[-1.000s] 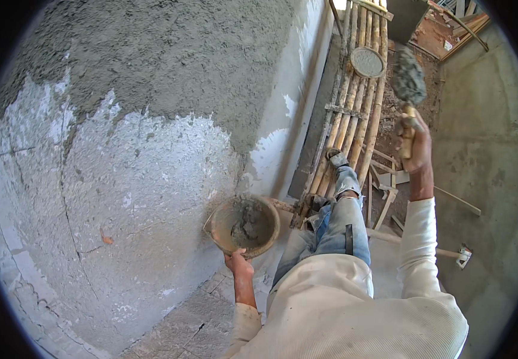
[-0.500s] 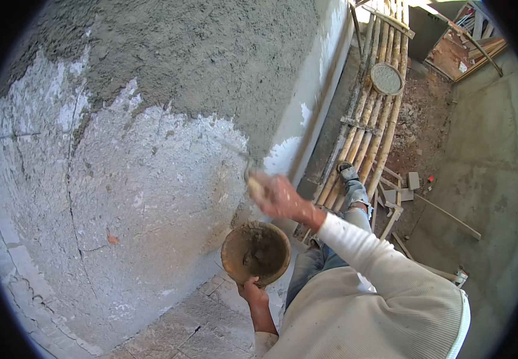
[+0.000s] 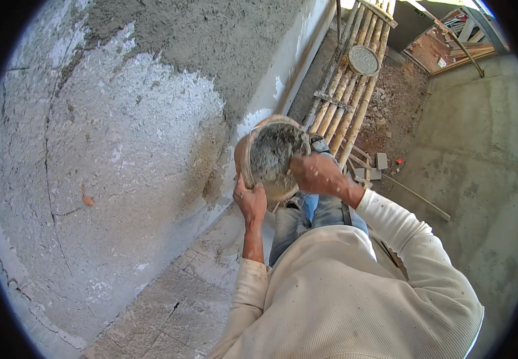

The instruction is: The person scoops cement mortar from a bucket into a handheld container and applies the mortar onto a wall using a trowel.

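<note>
My left hand (image 3: 251, 202) is closed on the near left rim of a round mortar pan (image 3: 242, 157), which is tilted. Grey wet mortar (image 3: 278, 146) lies inside it. At the pan's right side my right hand (image 3: 323, 176) is closed, reaching over the rim. The trowel it grips shows by its handle only in the earlier view; here the fingers and the pan hide it. To the left stands the wall, with rough grey plaster (image 3: 199, 39) on its upper part and a bare whitish surface (image 3: 133, 137) below.
A scaffold of round poles (image 3: 350, 113) runs away at the upper right, with a second pan of mortar (image 3: 363, 60) on it. Rubble (image 3: 390, 107), wood scraps and a block (image 3: 381, 160) lie beside it. A smooth concrete wall (image 3: 480, 143) bounds the right.
My right hand has come from the wall back to the pan with the trowel. My left hand has raised the pan and tilted it. The view has shifted somewhat.
</note>
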Tool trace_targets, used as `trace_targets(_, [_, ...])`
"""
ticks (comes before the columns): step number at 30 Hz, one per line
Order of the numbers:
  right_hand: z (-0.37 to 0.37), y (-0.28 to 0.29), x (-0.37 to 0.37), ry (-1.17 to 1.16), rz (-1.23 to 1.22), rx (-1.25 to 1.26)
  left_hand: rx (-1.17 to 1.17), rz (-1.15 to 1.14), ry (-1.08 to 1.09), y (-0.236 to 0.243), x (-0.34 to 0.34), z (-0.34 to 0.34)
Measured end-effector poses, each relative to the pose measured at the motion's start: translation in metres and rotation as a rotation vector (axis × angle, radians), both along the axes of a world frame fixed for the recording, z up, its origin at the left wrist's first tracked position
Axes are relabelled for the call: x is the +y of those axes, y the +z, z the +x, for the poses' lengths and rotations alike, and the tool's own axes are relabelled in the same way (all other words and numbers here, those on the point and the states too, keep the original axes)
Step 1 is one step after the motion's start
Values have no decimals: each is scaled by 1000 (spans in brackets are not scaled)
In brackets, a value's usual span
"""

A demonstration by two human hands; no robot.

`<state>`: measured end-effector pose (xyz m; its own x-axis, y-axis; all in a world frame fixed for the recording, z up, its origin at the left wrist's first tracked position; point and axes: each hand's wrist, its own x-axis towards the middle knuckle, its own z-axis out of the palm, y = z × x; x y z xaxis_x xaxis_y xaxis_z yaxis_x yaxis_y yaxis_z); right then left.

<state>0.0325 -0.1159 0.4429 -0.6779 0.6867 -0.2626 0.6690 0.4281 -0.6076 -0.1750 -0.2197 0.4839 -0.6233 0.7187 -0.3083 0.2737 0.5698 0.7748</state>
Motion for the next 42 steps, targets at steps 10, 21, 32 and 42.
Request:
trace_targets(10, [52,50,91,-207,-244,181,-27,272,-226,42,54,1])
trace_targets(21, [44,53,39,-519,-1540,573,-566,331,111,11,51,20])
trace_targets(32, [47,4,25,-643,-1597,1020,-655,103,501,-68,43,29])
trace_targets(42, [134,-139,142,-1199,-773,1412,-504,-68,690,-167,-46,-35])
